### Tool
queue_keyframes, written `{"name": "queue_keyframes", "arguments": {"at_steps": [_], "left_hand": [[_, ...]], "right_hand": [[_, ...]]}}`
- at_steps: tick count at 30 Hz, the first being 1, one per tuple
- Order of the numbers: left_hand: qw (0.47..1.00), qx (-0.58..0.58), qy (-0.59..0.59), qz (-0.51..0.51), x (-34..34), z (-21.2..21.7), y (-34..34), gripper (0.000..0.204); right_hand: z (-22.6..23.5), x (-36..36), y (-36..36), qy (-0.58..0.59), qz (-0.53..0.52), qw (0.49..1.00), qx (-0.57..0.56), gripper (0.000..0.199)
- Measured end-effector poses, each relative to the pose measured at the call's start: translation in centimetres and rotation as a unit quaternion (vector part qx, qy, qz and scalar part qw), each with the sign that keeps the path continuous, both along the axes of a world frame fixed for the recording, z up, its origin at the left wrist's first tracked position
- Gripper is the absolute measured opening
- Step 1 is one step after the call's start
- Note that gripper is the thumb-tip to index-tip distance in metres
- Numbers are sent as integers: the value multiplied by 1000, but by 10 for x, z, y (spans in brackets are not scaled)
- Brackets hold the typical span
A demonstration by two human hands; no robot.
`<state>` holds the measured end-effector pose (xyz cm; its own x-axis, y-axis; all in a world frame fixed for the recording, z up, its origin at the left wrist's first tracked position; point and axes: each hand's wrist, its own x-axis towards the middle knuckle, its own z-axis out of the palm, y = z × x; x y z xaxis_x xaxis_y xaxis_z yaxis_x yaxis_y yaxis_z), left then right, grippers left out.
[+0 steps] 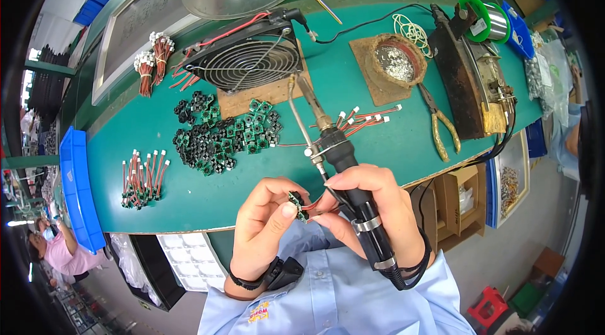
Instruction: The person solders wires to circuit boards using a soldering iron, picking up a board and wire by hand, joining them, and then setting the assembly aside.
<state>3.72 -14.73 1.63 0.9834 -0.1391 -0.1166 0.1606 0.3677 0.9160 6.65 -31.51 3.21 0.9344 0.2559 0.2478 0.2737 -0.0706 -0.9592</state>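
My left hand (259, 225) pinches a small green circuit board (299, 208) between thumb and fingers, just above the table's front edge. Red and dark wires run from the board toward my right hand (386, 203). That hand is wrapped round a black soldering iron (338, 151) with a thin metal solder-feed tube (298, 110) clamped along it. The iron's tip points up and away, near the fan, apart from the board. Whether my right fingertips also touch the wires is hard to make out.
Beyond the iron stands a black fan (249, 61). Left of it lie piled boards (217, 140), wired boards (144, 177) and wire bundles (154, 61). To the right are loose wires (362, 121), pliers (438, 121), a solder pot (397, 61) and a green solder spool (482, 20). A blue tray (79, 187) borders the left.
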Motion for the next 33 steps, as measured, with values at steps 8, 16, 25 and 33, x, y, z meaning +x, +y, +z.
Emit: {"name": "queue_keyframes", "arguments": {"at_steps": [8, 16, 25, 33], "left_hand": [[997, -72, 24, -3, 0, 4, 1, 16], [987, 7, 3, 158, 10, 6, 5, 11], [977, 55, -14, 206, 17, 1, 8, 8], [975, 83, -21, 207, 16, 2, 5, 8]], "right_hand": [[2, 4, 2, -8, -38, 999, -33, 45], [-11, -14, -31, -156, -67, 977, -128, 54], [-14, -26, -29, -190, 19, 968, -160, 42], [-13, -25, -25, -186, 30, 970, -152, 40]]}}
